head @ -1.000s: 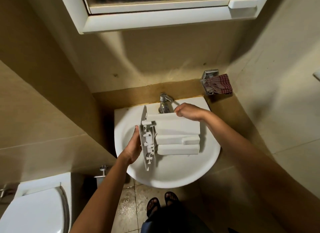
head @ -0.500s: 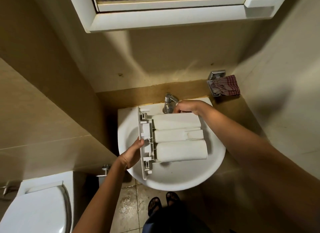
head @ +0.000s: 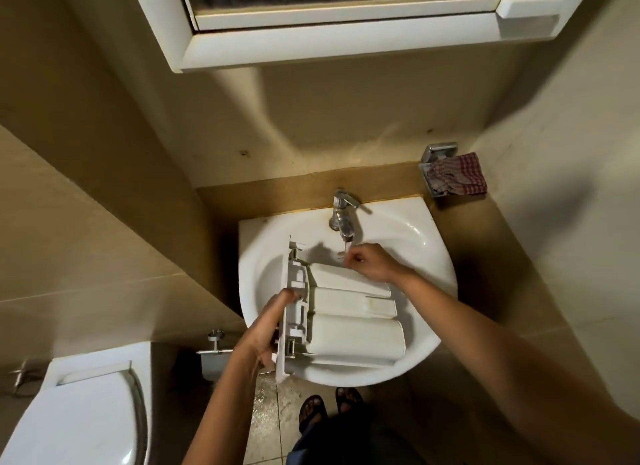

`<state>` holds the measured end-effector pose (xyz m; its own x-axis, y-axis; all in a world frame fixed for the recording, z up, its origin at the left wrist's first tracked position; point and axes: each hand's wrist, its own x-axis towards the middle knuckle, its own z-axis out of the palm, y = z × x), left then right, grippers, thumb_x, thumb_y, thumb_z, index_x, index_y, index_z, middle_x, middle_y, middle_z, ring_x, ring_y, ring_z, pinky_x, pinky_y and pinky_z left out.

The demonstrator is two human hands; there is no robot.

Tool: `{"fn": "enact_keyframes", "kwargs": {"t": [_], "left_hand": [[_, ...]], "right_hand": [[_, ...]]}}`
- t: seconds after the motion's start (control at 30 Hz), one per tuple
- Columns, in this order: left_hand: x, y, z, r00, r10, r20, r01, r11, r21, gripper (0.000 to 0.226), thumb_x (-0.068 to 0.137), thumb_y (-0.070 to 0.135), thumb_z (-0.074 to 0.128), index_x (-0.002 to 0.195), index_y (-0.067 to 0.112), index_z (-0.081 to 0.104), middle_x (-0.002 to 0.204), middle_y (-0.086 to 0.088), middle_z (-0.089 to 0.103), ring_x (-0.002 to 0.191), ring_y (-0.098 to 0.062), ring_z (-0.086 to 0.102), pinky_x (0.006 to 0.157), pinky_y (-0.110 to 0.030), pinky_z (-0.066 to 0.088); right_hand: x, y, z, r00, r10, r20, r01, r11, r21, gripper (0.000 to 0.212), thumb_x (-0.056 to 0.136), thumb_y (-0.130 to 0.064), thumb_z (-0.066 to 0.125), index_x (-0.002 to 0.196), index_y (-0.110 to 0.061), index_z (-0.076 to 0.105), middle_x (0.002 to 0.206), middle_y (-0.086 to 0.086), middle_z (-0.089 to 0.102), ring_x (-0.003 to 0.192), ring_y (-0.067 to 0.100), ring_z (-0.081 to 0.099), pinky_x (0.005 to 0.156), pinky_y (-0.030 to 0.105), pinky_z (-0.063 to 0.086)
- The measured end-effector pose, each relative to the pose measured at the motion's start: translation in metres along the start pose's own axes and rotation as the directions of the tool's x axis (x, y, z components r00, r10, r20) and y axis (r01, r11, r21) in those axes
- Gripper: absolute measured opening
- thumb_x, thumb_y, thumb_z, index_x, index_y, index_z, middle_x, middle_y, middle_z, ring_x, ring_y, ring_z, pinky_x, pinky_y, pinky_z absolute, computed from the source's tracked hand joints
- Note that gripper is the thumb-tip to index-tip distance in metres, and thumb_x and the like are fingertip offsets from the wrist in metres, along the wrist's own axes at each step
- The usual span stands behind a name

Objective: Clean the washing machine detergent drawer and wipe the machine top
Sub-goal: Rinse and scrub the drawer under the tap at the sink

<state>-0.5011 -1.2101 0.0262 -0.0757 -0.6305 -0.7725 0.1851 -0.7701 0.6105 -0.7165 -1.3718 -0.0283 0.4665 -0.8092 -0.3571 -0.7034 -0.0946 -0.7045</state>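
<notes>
Detergent drawer [head: 349, 336] now lower in sink [head: 427, 253]; right hand [head: 372, 265] under running tap [head: 343, 215].

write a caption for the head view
Left hand holds the detergent drawer in the sink; right hand under the tap.

white drawer [head: 349, 322], red-checked cloth [head: 460, 179], chrome tap [head: 343, 215]

A single wide-angle camera is riding on the person's head, looking forward and steeply down at the sink [head: 440, 265]. The sink is sitting close in mid-frame with the detergent drawer [head: 356, 340], left hand [head: 266, 329] and right hand [head: 370, 262]. The wall cabinet [head: 346, 45] is edging the top, the toilet [head: 79, 423] lower left.
</notes>
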Motion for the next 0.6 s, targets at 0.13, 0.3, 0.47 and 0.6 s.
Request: {"fn": "enact_keyframes", "kwargs": {"t": [0.13,0.3,0.47,0.6], "left_hand": [[0.012,-0.001,0.009,0.988,-0.035,-0.153,0.05,0.994,0.095,0.116,0.041,0.085,0.068,0.142,0.036,0.036,0.136,-0.01,0.052,0.123,-0.033,0.048,0.102,-0.052,0.04],[0.017,-0.001,0.018,0.979,-0.094,-0.181,0.102,0.994,0.031,0.117,0.045,0.082,0.065,0.144,0.029,0.034,0.113,-0.011,0.058,0.101,-0.027,0.051,0.077,-0.038,0.039],[0.015,-0.002,0.026,0.978,-0.124,-0.168,0.123,0.992,-0.021,0.116,0.031,0.077,0.071,0.131,0.021,0.049,0.124,-0.015,0.056,0.11,-0.03,0.053,0.073,-0.036,0.044],[0.014,-0.001,0.03,0.984,-0.124,-0.131,0.112,0.989,-0.095,0.094,0.04,0.07,0.07,0.119,0.017,0.064,0.104,-0.013,0.071,0.101,-0.03,0.063,0.095,-0.044,0.048]], "right_hand": [[0.013,0.008,0.005,0.921,0.385,-0.068,-0.253,0.72,0.647,0.018,0.089,0.001,0.054,0.076,-0.008,0.064,0.088,0.014,0.065,0.069,0.017,0.062,0.066,0.024,0.045],[0.029,0.005,-0.005,0.815,0.52,0.256,-0.303,0.007,0.953,0.021,0.099,-0.003,0.039,0.09,0.002,0.057,0.08,0.013,0.067,0.074,0.021,0.065,0.062,0.025,0.054],[0.037,-0.006,0.003,0.823,0.438,0.361,-0.322,-0.162,0.933,0.018,0.097,-0.003,0.044,0.091,0.005,0.058,0.071,0.013,0.069,0.062,0.018,0.068,0.054,0.022,0.055],[0.04,-0.011,0.005,0.823,0.421,0.381,-0.278,-0.287,0.917,0.018,0.097,-0.001,0.04,0.092,0.004,0.056,0.079,0.012,0.062,0.074,0.018,0.06,0.061,0.024,0.052]]}}
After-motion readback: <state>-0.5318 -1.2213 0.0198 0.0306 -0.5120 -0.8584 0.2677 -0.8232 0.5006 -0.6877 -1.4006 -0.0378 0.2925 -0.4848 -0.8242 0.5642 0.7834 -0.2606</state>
